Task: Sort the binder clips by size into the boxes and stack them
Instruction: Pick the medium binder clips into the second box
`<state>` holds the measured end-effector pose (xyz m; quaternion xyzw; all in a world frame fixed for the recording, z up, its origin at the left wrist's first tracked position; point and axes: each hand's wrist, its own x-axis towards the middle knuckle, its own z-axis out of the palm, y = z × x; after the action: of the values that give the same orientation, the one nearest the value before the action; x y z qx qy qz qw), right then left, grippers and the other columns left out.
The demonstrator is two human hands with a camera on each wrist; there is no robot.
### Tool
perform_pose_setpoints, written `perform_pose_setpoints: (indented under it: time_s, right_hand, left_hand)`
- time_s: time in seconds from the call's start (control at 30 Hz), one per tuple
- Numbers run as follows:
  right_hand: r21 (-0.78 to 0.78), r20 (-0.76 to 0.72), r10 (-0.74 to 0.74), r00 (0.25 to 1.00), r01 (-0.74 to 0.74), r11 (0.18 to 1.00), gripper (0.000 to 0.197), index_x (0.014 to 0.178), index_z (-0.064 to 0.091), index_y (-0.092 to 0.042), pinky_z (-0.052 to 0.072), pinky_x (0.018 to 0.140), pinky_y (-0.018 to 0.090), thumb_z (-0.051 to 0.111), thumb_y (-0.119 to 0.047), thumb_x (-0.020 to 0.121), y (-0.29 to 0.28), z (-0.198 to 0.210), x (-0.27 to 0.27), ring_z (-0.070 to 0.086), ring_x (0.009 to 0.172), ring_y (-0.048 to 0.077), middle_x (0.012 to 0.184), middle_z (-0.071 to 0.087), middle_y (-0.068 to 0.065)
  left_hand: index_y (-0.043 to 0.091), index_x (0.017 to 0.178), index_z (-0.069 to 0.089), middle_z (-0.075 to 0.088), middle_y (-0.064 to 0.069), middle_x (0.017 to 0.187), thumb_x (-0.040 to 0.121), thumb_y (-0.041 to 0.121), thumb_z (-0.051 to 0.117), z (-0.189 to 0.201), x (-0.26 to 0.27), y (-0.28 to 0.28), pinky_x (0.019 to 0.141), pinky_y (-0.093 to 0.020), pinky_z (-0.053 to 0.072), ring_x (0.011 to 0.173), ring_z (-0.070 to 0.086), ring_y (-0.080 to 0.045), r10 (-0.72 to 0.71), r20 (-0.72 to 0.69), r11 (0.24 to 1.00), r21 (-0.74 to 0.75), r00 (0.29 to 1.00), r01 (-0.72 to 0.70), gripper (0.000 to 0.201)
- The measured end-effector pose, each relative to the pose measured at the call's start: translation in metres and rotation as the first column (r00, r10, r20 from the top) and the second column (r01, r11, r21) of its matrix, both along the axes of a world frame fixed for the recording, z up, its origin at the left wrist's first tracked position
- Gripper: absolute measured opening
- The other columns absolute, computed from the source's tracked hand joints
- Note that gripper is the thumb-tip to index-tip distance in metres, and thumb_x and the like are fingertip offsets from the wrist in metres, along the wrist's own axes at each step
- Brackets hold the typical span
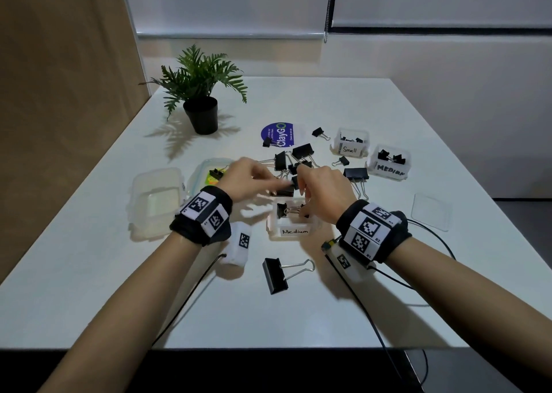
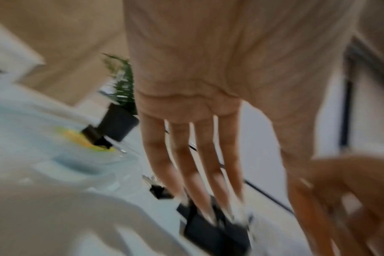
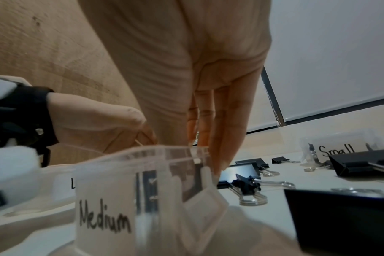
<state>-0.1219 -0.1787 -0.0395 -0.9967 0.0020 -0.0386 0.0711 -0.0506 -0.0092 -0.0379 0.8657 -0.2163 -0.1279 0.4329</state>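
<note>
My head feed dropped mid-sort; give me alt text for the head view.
Both hands, left and right, reach into a pile of black metal binder clips just behind the clear plastic box labelled Medium, which holds one clip. Another large black clip lies nearer on the white table.

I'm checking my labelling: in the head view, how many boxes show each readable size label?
Small box: 1
Medium boxes: 2
Total: 3 labelled boxes
</note>
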Motion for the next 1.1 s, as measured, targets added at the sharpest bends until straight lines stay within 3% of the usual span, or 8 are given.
perform_pose_setpoints:
  time_s: [0.1, 0.2, 0.3, 0.4, 0.53, 0.73, 0.9, 1.1]
  right_hand:
    - [0.009, 0.002, 0.003, 1.0, -0.003, 1.0, 0.036, 0.092, 0.053, -0.017, 0.04, 0.059, 0.031, 0.081, -0.018, 0.07, 0.0, 0.0, 0.0, 0.057, 0.078, 0.026, 0.087, 0.065, 0.003]
    - [0.004, 0.004, 0.003, 1.0, -0.003, 1.0, 0.035, 0.093, 0.053, -0.016, 0.037, 0.058, 0.031, 0.081, -0.018, 0.071, 0.001, 0.001, 0.0, 0.055, 0.077, 0.025, 0.088, 0.065, 0.003]
    - [0.0, -0.001, 0.007, 1.0, -0.007, 1.0, 0.032, 0.094, 0.053, -0.016, 0.039, 0.059, 0.031, 0.077, -0.015, 0.073, 0.001, 0.0, 0.0, 0.058, 0.081, 0.026, 0.09, 0.065, 0.004]
    - [0.004, -0.005, 0.01, 1.0, -0.01, 1.0, 0.039, 0.091, 0.052, -0.018, 0.039, 0.059, 0.031, 0.084, -0.023, 0.069, 0.002, 0.0, 0.0, 0.059, 0.08, 0.026, 0.088, 0.065, 0.002]
    - [0.007, -0.008, 0.008, 1.0, -0.008, 1.0, 0.042, 0.089, 0.051, -0.018, 0.039, 0.06, 0.031, 0.085, -0.025, 0.067, 0.002, -0.001, 0.001, 0.057, 0.079, 0.025, 0.087, 0.064, 0.002]
    - [0.022, -0.009, 0.006, 1.0, -0.006, 1.0, 0.038, 0.086, 0.05, -0.019, 0.041, 0.061, 0.031, 0.083, -0.021, 0.068, 0.001, -0.002, 0.003, 0.058, 0.08, 0.027, 0.087, 0.065, 0.004]
    - [0.037, -0.026, 0.001, 1.0, 0.0, 0.999, 0.046, 0.082, 0.045, -0.021, 0.043, 0.062, 0.031, 0.087, -0.025, 0.063, 0.001, -0.002, 0.005, 0.059, 0.08, 0.026, 0.086, 0.064, 0.003]
    - [0.036, -0.025, -0.001, 1.0, 0.001, 0.999, 0.043, 0.082, 0.046, -0.021, 0.038, 0.061, 0.03, 0.086, -0.024, 0.064, 0.0, -0.002, 0.004, 0.059, 0.081, 0.026, 0.088, 0.064, 0.002]
  left_hand:
    - [0.012, 0.084, 0.074, 0.073, -0.005, 0.088, 0.084, 0.039, 0.068, -0.003, 0.023, 0.015, 0.076, -0.028, 0.051, 0.086, 0.067, -0.02, 0.431, 0.166, 0.902, -0.08, 0.887, -0.424, 0.028]
    - [0.008, 0.105, 0.067, 0.058, -0.013, 0.122, 0.089, 0.024, 0.058, -0.005, 0.04, 0.025, 0.084, -0.036, 0.045, 0.118, 0.05, -0.032, 0.495, 0.346, 0.793, 0.195, 0.797, -0.577, 0.024]
    - [-0.002, 0.114, 0.055, 0.04, -0.021, 0.134, 0.094, 0.021, 0.05, -0.007, 0.048, 0.027, 0.084, -0.043, 0.041, 0.128, 0.033, -0.038, 0.449, 0.279, 0.711, 0.464, 0.849, -0.529, 0.03]
    - [-0.002, 0.116, 0.054, 0.041, -0.021, 0.132, 0.091, 0.024, 0.059, -0.012, 0.058, 0.029, 0.087, -0.045, 0.042, 0.123, 0.038, -0.041, 0.422, 0.248, 0.69, 0.537, 0.872, -0.486, 0.036]
    - [-0.003, 0.1, 0.065, 0.062, -0.023, 0.112, 0.08, 0.014, 0.073, -0.008, 0.064, 0.031, 0.073, -0.038, 0.048, 0.1, 0.06, -0.041, 0.433, 0.232, 0.731, 0.475, 0.871, -0.49, 0.028]
    - [0.001, 0.086, 0.071, 0.069, -0.016, 0.097, 0.069, 0.012, 0.084, 0.0, 0.054, 0.025, 0.071, -0.031, 0.047, 0.088, 0.063, -0.03, 0.426, 0.236, 0.825, 0.294, 0.873, -0.483, 0.023]
    - [0.007, 0.071, 0.073, 0.071, -0.01, 0.074, 0.064, 0.015, 0.088, 0.012, 0.024, 0.014, 0.07, -0.027, 0.051, 0.071, 0.064, -0.02, 0.228, 0.255, 0.96, 0.1, 0.94, -0.26, 0.018]
    - [0.006, 0.074, 0.074, 0.072, -0.01, 0.071, 0.061, 0.013, 0.089, 0.029, -0.013, 0.003, 0.064, -0.017, 0.053, 0.062, 0.065, -0.011, -0.075, 0.241, 0.995, 0.079, 0.968, 0.057, 0.022]
